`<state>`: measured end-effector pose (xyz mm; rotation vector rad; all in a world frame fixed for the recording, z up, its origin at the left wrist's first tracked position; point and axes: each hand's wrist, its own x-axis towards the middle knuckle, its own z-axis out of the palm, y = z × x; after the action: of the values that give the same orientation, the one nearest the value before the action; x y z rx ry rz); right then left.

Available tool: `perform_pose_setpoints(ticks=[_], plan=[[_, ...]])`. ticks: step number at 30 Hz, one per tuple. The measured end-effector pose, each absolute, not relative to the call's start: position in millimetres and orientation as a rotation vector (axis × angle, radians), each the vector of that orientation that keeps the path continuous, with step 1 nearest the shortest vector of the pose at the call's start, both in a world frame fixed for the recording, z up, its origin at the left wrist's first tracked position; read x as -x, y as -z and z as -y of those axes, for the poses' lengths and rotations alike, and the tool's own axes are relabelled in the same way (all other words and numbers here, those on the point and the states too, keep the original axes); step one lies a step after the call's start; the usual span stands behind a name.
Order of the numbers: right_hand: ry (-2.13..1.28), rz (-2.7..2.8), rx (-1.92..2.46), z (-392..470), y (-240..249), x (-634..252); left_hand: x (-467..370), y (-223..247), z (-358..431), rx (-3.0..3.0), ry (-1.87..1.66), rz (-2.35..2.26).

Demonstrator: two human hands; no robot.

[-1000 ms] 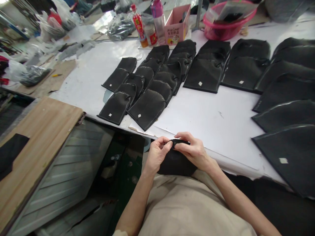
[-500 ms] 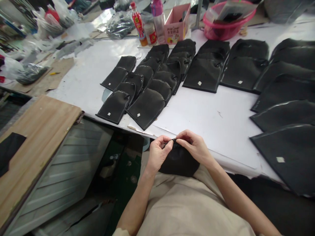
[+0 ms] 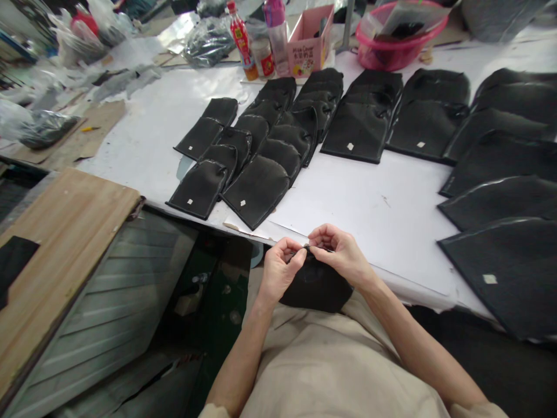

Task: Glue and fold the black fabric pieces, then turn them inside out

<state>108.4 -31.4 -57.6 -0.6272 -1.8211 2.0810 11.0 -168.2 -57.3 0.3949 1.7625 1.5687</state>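
Observation:
A black leather-like piece (image 3: pixel 319 284) lies across my lap, its upper edge raised at the table's front edge. My left hand (image 3: pixel 281 270) pinches that edge between thumb and forefinger. Close beside it, my right hand (image 3: pixel 342 255) pinches the same edge, the two sets of fingertips almost meeting. What the fingertips work on there is too small to make out. On the white table ahead lie overlapping rows of similar black pieces (image 3: pixel 256 188) with rounded tops, several bearing small pale stickers. Larger black pieces (image 3: pixel 500 255) fan out at the right.
At the back stand a red-labelled bottle (image 3: pixel 242 40), a jar (image 3: pixel 263 58), a pink-capped bottle (image 3: pixel 276 35), a pink box (image 3: pixel 310 43) and a pink basin (image 3: pixel 398 38). A wooden board (image 3: pixel 56 244) is at the left. Plastic bags (image 3: pixel 87 38) lie at the far left.
My right hand's fingers have lifted and loosened slightly at the black piece's edge, while the thumb stays there. My left hand keeps its pinch. The view has shifted slightly.

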Motion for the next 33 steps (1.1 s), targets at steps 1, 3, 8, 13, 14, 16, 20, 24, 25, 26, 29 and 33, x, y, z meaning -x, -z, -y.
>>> perform_pose_setpoints(ticks=[1,3,8,13,14,16,20,24,25,26,29,33], plan=[[-2.091,1.808,0.631,31.3,56.9,-108.4,-11.1,56.0,167.5,-0.4,-1.562,-1.773],[-2.093,1.804,0.631,31.5,55.7,-108.7,-10.9,53.3,166.1,-0.442,-1.539,-1.819],[-2.106,1.797,0.628,34.7,55.1,-109.2,-11.2,49.3,163.3,-0.526,-1.476,-1.895],[-2.128,1.791,0.657,31.3,59.3,-113.5,-13.2,50.9,160.9,-0.453,-1.51,-1.859],[-2.127,1.827,0.629,29.0,59.4,-115.6,-13.3,51.2,160.6,-0.429,-1.518,-1.842],[-2.142,1.915,0.512,23.8,57.5,-120.4,-13.2,51.3,160.0,-0.385,-1.528,-1.81],[-2.044,2.121,0.282,19.3,50.5,-126.2,-13.5,49.7,159.0,-0.337,-1.535,-1.776],[-1.932,2.121,0.401,25.8,50.6,-123.5,-14.7,48.6,158.1,-0.327,-1.55,-1.767],[-1.931,2.1,0.436,27.7,51.7,-122.4,-14.7,48.7,158.3,-0.32,-1.556,-1.76],[-1.934,2.087,0.464,29.2,52.9,-121.5,-14.4,49.0,158.7,-0.313,-1.562,-1.751],[-1.951,2.071,0.524,30.8,55.4,-120.1,-12.3,51.1,161.9,-0.289,-1.561,-1.714],[-2.011,2.018,0.563,28.4,55.6,-120.7,-7.8,53.7,168.4,-0.32,-1.529,-1.621]])
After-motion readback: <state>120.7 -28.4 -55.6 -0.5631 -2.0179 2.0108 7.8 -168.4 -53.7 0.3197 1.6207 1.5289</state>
